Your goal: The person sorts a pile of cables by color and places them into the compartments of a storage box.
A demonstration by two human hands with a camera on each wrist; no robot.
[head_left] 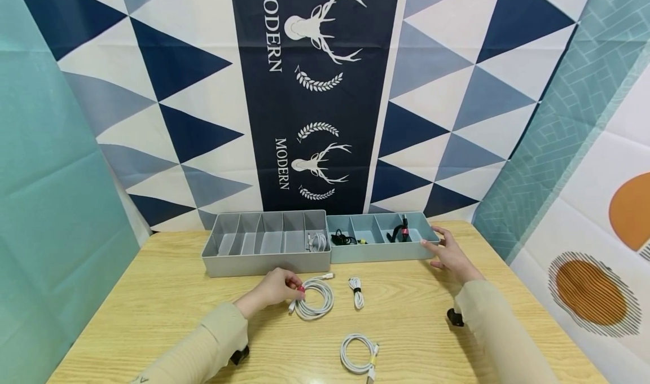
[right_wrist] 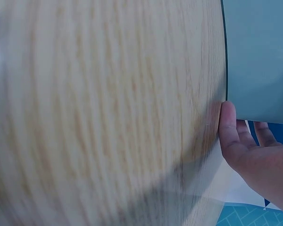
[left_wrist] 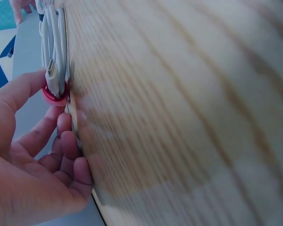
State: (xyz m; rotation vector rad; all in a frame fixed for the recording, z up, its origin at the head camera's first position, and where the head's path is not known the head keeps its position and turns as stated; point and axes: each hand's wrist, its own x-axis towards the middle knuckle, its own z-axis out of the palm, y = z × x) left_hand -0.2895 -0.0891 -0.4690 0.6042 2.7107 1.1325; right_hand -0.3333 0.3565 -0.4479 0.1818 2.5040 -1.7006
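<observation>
My left hand point(head_left: 278, 287) pinches the red tie point(left_wrist: 54, 96) on a coiled white cable point(head_left: 320, 310) over the wooden table. One plug point(left_wrist: 52, 70) of that cable shows beside the tie in the left wrist view. My right hand point(head_left: 451, 254) touches the right end of a blue divided box point(head_left: 381, 252), its fingers spread around the near corner. The thumb point(right_wrist: 228, 115) lies at the box's lower corner in the right wrist view, and the other fingers reach past the end wall. A grey divided box point(head_left: 264, 264) stands against the blue one on its left.
A small white cable bundle point(head_left: 357, 294) with a black tie lies right of the coil. Nearer me is a white cable ring point(head_left: 345, 358) with a yellow tie. The grey box holds a white cable point(head_left: 318, 242); the blue box holds black cables point(head_left: 341, 238). A patterned cloth point(head_left: 315, 107) hangs behind.
</observation>
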